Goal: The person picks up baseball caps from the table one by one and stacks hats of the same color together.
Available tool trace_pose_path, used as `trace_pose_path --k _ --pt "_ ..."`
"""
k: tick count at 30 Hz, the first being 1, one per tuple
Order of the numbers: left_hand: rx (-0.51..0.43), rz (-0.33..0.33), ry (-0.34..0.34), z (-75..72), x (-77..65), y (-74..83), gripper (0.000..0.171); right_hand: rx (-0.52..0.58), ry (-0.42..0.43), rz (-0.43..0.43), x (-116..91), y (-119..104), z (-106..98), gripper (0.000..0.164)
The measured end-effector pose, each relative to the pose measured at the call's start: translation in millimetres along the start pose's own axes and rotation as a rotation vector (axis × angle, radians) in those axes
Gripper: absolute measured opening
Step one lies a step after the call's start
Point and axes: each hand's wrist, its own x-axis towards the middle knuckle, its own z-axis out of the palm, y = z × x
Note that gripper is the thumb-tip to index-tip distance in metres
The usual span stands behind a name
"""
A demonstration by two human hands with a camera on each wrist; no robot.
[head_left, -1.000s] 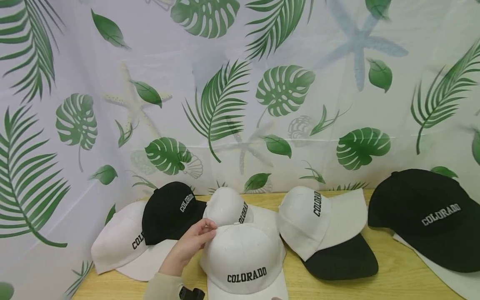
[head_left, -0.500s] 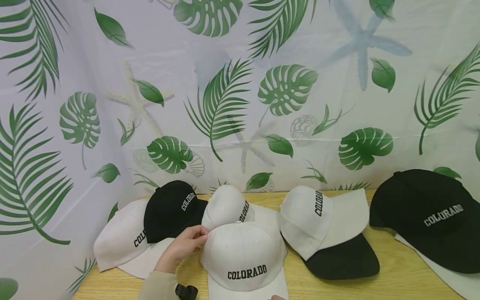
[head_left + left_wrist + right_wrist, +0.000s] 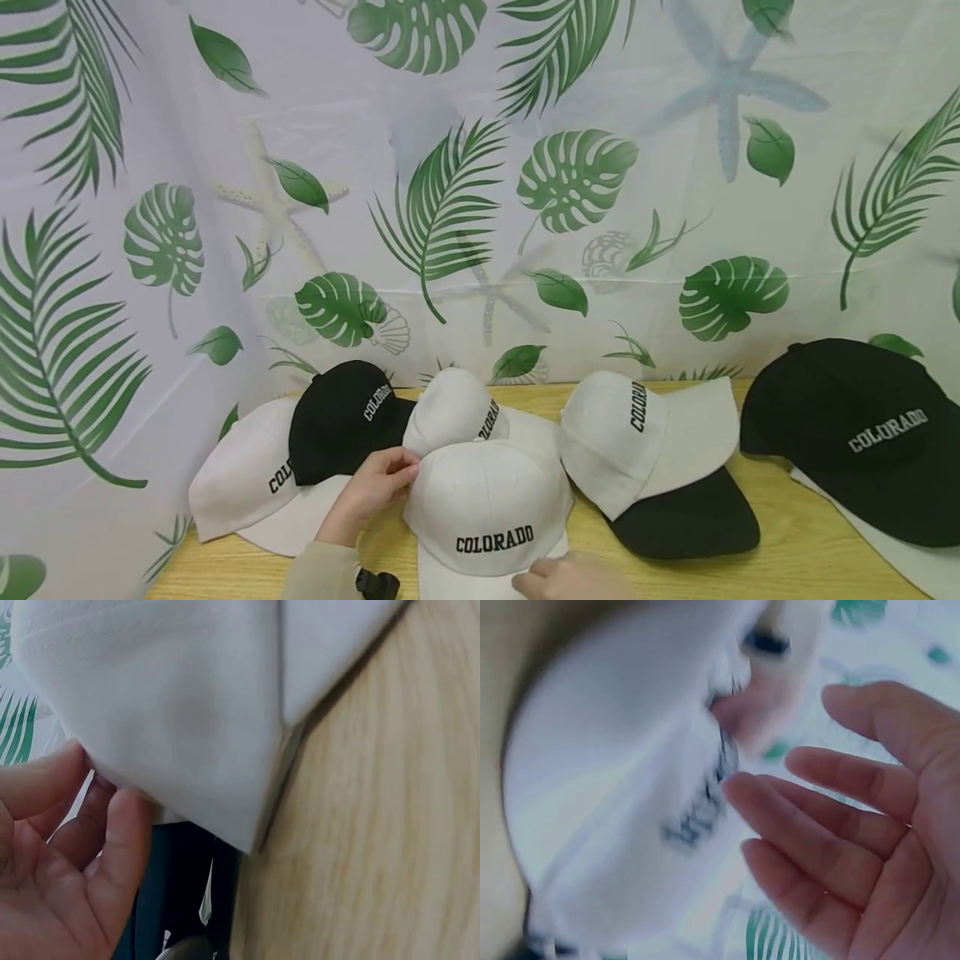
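Observation:
A white baseball cap (image 3: 483,500) lettered COLORADO sits at the front middle of the table, its brim toward me. My left hand (image 3: 378,483) pinches the rear left edge of this cap; in the left wrist view the thumb and fingers (image 3: 124,840) meet at the white cloth's edge. Over the right side of the brim is my right hand (image 3: 570,579), blurred by motion. Its fingers (image 3: 802,832) are spread and slightly bent in the right wrist view, with nothing held, apart from the cap's lettered front.
Behind stands another white cap (image 3: 450,412). To the left, a black cap (image 3: 341,425) overlaps a white cap (image 3: 240,475). To the right, a white cap (image 3: 611,442) lies over a black brim (image 3: 690,521), and a large black cap (image 3: 847,433) rests on a white brim. A leaf-print cloth (image 3: 465,167) hangs behind the table (image 3: 795,533).
My left hand has shifted slightly left and down along the front cap's edge. My right hand has come into view from below, over the brim.

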Motion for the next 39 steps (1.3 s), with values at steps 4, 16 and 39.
trace_pose_path --k 4,16,39 --pt "-0.005 -0.001 0.033 0.7 0.0 -0.3 0.010 -0.031 0.096 0.145 -6.2 7.5 -35.4 0.013" --pt "-0.002 -0.009 0.069 1.8 0.8 2.7 0.010 -0.241 0.517 0.441 -37.4 58.6 -74.8 0.017" --pt "0.054 -0.040 -0.084 -9.7 1.5 -3.3 0.017 0.053 0.745 1.067 -87.2 114.8 -94.0 0.039"
